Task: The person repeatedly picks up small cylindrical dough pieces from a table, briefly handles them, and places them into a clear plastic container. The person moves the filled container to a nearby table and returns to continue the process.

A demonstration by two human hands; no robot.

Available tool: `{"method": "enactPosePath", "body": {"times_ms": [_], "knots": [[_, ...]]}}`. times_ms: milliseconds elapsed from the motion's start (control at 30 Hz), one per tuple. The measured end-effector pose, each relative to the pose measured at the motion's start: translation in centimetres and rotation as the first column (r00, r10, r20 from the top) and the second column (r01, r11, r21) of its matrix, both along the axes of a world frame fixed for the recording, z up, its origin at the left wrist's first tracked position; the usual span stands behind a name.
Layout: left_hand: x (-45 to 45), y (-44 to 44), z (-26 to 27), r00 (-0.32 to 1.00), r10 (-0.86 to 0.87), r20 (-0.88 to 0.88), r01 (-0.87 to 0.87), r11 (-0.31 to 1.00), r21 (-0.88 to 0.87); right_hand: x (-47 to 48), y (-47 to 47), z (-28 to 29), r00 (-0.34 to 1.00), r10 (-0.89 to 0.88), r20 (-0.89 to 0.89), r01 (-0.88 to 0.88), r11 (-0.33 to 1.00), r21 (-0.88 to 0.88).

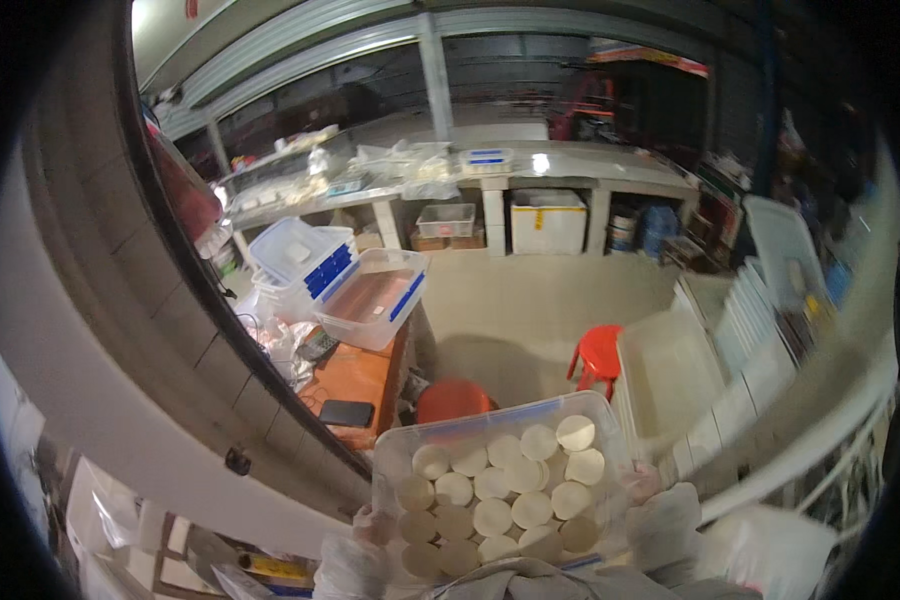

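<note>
A translucent plastic storage box (386, 450) filled with many pale round flat discs (493, 516) is held level in front of my body. My left hand (369, 523) grips its left side, and my right hand (640, 482) grips its right side. Both forearms wear thin translucent sleeves. Below and in front of the box, a round red stool (452, 401) stands on the floor beside an orange table.
The orange table (356, 375) at the left carries a black phone (346, 413) and an empty plastic box (371, 300). Another red stool (600, 352) stands ahead, beside a large white container (671, 375). A dark-edged doorway wall (195, 300) runs close on the left. A long counter (600, 165) spans the back.
</note>
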State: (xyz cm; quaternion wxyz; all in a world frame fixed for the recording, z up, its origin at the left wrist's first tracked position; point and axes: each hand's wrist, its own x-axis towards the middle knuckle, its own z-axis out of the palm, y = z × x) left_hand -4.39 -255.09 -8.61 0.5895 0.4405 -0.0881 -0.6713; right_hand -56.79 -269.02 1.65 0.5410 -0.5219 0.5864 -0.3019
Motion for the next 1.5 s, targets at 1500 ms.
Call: {"method": "enactPosePath", "body": {"times_ms": [1500], "knots": [[-10.4, -147.4, 7.6, 0.683, -0.279, 0.675, 0.152, 0.958, 0.243, -5.6, -125.1, -2.0, 0.818, -0.573, -0.048, 0.573, 0.819, -0.025]]}}
